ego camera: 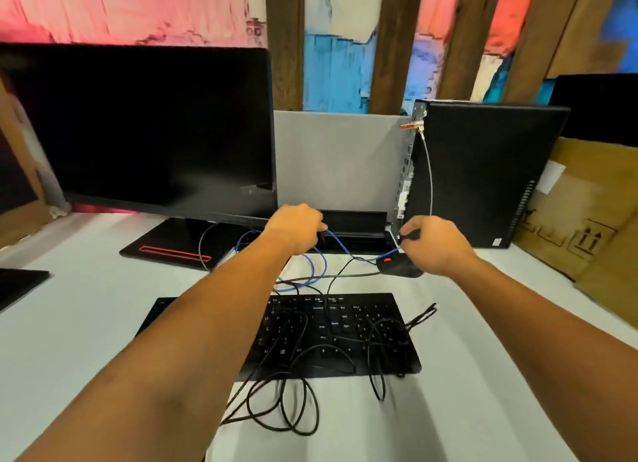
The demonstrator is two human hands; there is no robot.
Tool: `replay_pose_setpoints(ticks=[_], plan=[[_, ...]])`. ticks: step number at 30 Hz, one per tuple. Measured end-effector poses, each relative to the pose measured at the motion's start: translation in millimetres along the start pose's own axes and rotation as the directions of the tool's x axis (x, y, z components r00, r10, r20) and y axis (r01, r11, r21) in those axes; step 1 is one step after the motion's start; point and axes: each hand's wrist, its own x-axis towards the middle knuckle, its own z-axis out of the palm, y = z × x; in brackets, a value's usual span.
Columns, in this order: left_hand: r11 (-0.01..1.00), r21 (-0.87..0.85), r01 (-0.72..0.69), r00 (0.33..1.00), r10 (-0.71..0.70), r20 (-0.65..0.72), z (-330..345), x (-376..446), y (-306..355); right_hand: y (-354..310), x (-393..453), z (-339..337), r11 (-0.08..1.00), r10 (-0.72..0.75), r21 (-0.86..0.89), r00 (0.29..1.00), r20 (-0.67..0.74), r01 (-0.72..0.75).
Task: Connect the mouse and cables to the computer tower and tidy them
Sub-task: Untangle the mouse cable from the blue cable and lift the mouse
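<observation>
A black computer tower (483,171) stands upright at the back right of the white desk, its port side facing left. A thin grey cable (429,171) hangs down from its upper rear. My left hand (297,225) is closed on a blue cable (321,264) near the desk's cable slot. My right hand (435,244) pinches a small black plug at the tower's lower corner. The black mouse (397,268) with a red wheel lies just under that hand. Loose black cables (293,392) sprawl over the black keyboard (345,334) and the desk in front.
A large dark monitor (145,126) on a black stand with a red stripe (172,252) fills the left. A grey partition (338,157) backs the desk. Cardboard boxes (580,213) lean at the right. A dark flat object (17,285) lies at the left edge.
</observation>
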Motion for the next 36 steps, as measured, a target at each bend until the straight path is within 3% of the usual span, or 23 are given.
replay_pose_setpoints(ticks=[6,12,15,18,21,23,26,29,32,34,35,36], plan=[[0.999,-0.041,-0.026,0.942,0.010,-0.335,-64,20,10,3,6,-16,0.996,-0.088,-0.005,0.990,0.109,0.089],[0.979,-0.153,-0.137,0.761,0.005,-0.649,-109,26,8,-18,17,-10,0.981,-0.133,0.162,0.981,0.139,0.110],[0.954,-0.221,-0.202,0.719,-0.009,-0.695,-118,31,6,-29,27,8,0.958,-0.183,0.255,0.962,0.205,0.128],[0.924,-0.309,-0.224,0.691,-0.073,-0.719,-111,36,3,-37,39,32,0.944,-0.217,0.288,0.960,0.176,0.161],[0.905,-0.403,-0.134,0.656,-0.224,-0.721,-102,44,-10,-32,55,55,0.968,-0.186,0.217,0.943,0.276,0.128],[0.907,-0.420,-0.039,0.662,-0.291,-0.691,-98,49,-21,-24,60,66,0.994,-0.108,0.067,0.898,0.426,0.088],[0.934,-0.357,-0.006,0.753,-0.231,-0.617,-83,60,-31,-12,63,77,0.981,-0.014,-0.161,0.868,0.496,0.107],[0.947,-0.321,-0.015,0.856,-0.154,-0.493,-65,65,-28,-16,66,83,0.991,-0.013,-0.118,0.918,0.397,0.066],[0.954,-0.299,-0.005,0.927,-0.108,-0.358,-54,65,-20,-22,64,89,0.997,-0.061,-0.016,0.883,0.466,0.078],[0.968,-0.248,0.035,0.988,-0.070,-0.135,-45,66,-14,-21,61,94,0.997,-0.063,-0.001,0.860,0.506,0.074],[0.972,-0.228,0.050,0.997,-0.036,0.065,-38,67,-11,-20,61,96,0.999,-0.053,0.016,0.862,0.504,0.052],[0.971,-0.229,0.074,0.961,-0.008,0.278,-29,68,-7,-18,61,99,0.999,-0.045,0.047,0.863,0.504,0.025]])
